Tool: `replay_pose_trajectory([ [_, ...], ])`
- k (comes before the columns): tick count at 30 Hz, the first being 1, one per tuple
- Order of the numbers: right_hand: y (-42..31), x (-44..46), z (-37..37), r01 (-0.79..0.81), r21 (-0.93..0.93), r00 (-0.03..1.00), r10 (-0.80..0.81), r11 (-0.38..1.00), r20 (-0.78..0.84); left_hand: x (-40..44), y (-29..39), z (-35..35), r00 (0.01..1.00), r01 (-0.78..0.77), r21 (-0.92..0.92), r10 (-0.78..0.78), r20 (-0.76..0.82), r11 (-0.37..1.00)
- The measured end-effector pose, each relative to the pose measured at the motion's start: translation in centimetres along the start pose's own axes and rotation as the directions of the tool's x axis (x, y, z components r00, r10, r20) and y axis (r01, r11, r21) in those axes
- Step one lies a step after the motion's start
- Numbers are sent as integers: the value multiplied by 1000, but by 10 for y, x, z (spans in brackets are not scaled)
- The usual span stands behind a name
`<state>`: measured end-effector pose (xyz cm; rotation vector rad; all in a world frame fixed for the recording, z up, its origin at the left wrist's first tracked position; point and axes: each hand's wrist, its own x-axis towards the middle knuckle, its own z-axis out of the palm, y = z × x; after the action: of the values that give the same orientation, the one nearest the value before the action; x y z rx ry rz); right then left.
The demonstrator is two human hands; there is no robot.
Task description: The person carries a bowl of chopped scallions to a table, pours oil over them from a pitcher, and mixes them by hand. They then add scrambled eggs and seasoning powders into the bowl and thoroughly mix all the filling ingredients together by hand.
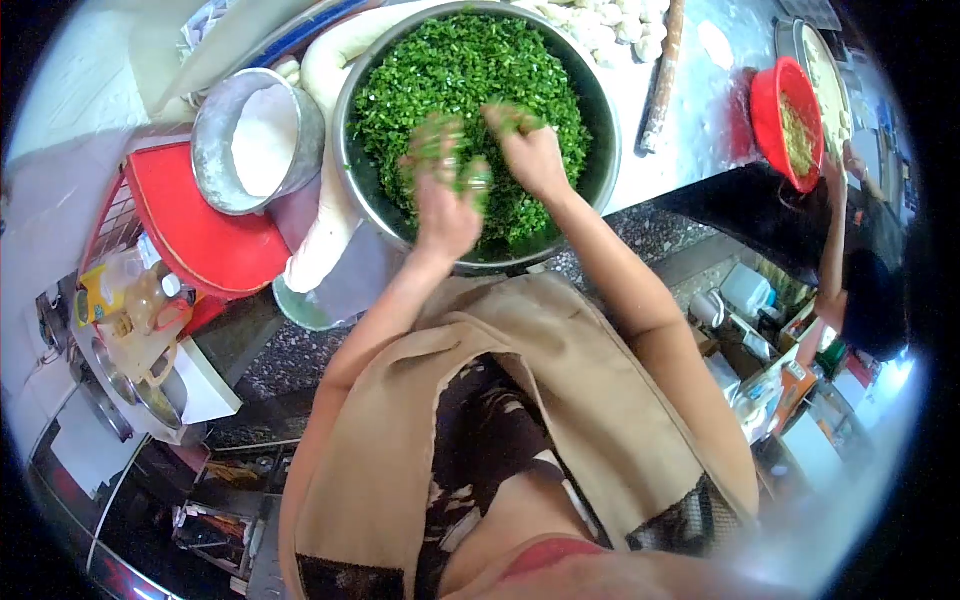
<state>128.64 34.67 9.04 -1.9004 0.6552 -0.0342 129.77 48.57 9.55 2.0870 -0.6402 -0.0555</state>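
A large metal bowl point(606, 150) holds a heap of finely chopped green leaves point(470, 62), most likely chives or scallions. Both of my hands are in the bowl, over the greens. My left hand point(447, 205) has its fingers apart, with bits of green stuck to them; motion blurs it. To its right, my right hand point(532, 158) reaches in with its fingertips smeared by motion among the greens, so their grip is unclear.
Left of the bowl, a metal pot point(215, 150) of white powder stands by a red stool top point(210, 235). Dough pieces point(610, 22) and a rolling pin point(662, 85) lie on the right. Farther right, a person's arm point(835, 235) is near a red basin point(765, 110).
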Motion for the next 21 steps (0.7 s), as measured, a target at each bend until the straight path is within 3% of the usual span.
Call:
replay_pose_trajectory([
  [2, -14, -5, 3, -121, 518, 985, 169, 847, -46, 9, 23, 17, 989, -144, -153, 145, -6, 978],
  [3, -12, -5, 6, -287, 800, 952, 248, 527, 178, 9, 19, 32, 986, -139, -189, 153, 61, 972],
  [4, -6, -3, 14, -247, 908, 954, 249, 339, 167, 10, 15, 42, 984, -163, -280, 177, 25, 946],
  [6, -8, -1, 17, -169, 972, 952, 283, 162, 118, 20, -10, 61, 941, -336, -116, 338, 0, 935],
  [7, -28, -17, 14, -125, 956, 970, 234, 266, 62, 35, -18, 63, 946, -323, -101, 320, -44, 941],
  [8, -45, -34, 11, -220, 919, 952, 278, 328, 128, 46, -23, 59, 951, -304, -89, 296, -85, 949],
  [9, -51, -47, 8, -284, 898, 941, 280, 336, 193, 59, -18, 38, 962, -249, -193, 266, 68, 949],
  [10, -54, -56, 5, -342, 874, 927, 277, 345, 253, 70, -27, 34, 987, -145, -245, 159, 39, 959],
  [12, -64, -76, 2, -246, 866, 969, 81, 435, 234, 79, -30, 27, 980, 191, -611, -185, 74, 769],
  [13, -66, -82, 11, -90, 794, 984, -71, 601, 165, 78, -12, 11, 918, 360, -740, -356, 174, 569],
  [15, -72, -87, 33, 200, 515, 943, -307, 833, 130, 70, -14, 15, 839, 418, -908, -387, 382, 11],
  [16, -64, -76, 44, 381, 207, 916, -399, 901, 51, 60, -15, 4, 812, 518, -778, -81, 578, -356],
  [18, -47, -46, 44, 505, -51, 863, -502, 862, 61, 44, 0, -2, 771, 490, -824, -301, 562, -282],
  [19, -29, -23, 43, 528, -309, 842, -536, 791, 64, 39, 10, -11, 760, 532, -812, -287, 583, -243],
  [20, -14, -12, 41, 507, -543, 823, -563, 669, 75, 29, 9, -15, 742, 555, -762, -215, 635, -333],
  [21, -30, -22, 28, 343, -574, 928, -362, 743, 84, 22, 12, -15, 777, 554, -828, -305, 551, -84],
])
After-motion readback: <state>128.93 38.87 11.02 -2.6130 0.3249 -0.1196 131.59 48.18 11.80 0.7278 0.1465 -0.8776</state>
